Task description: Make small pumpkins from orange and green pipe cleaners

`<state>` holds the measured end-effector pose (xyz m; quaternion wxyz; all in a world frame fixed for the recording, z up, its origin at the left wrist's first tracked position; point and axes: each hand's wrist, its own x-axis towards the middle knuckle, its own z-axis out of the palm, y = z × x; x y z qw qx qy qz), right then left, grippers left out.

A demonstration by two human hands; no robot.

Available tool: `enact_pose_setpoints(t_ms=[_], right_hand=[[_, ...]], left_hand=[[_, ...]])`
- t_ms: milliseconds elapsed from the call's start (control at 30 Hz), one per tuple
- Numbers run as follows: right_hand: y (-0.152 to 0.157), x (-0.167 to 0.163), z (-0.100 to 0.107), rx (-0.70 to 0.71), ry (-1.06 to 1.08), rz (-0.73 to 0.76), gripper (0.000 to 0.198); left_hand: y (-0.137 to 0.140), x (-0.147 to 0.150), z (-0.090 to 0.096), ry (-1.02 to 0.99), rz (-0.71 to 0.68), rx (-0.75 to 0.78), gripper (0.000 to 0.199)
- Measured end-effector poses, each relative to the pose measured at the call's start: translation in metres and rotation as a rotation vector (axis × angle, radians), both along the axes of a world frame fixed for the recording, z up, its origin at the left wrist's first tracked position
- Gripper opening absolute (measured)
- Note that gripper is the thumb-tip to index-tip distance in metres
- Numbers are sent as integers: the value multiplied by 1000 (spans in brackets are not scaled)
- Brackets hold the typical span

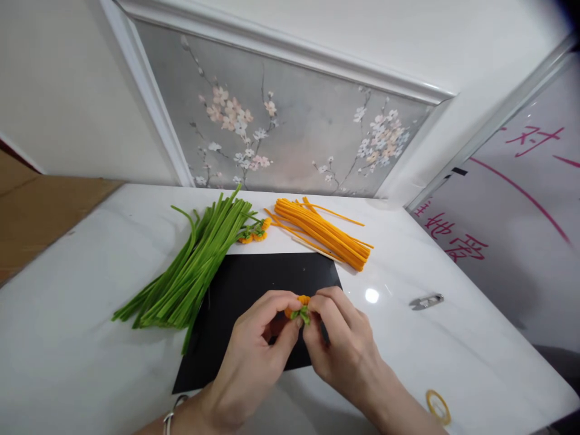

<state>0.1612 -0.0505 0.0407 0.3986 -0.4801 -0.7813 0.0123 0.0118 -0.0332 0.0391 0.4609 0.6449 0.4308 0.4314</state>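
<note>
Over the black mat, a small orange and green pipe-cleaner flower is pinched between my two hands. My left hand grips its left side with thumb and forefinger. From the other side, the fingertips of my right hand close on it, hiding part of the orange loops. Several similar finished pieces, orange with green tops, lie behind the mat. To their left spreads a loose bundle of green pipe cleaners, partly over the mat's edge. A bundle of orange pipe cleaners lies to their right.
Small thread snips rest on the white marbled table at the right. Nearer the front right lies a yellow tape roll. A wall with a floral panel stands behind, and a whiteboard with red writing leans at the right.
</note>
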Motion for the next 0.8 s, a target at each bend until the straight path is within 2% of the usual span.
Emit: enact_pose_setpoints(t_ms=[133,233,333,433,567,800], right_hand=[[5,7,5,-69,163,44,12],[8,17,10,-252,365,65,10],[7,20,12,-390,457,86,11],[5,16,10,-392,367,74,9],[5,8,7,-333,278,23,13],[4,-1,2,-205,230,-81,15]], left_hand=[[4,2,5,-147,22,-178,8],[9,3,7,-348,28,-389,9],[12,4,7,-456,37,-496,12],[12,4,5,-417,39,-453,13],[10,4,4,-248,62,-313,10],[4,3,-1,-117,37,-82,15]])
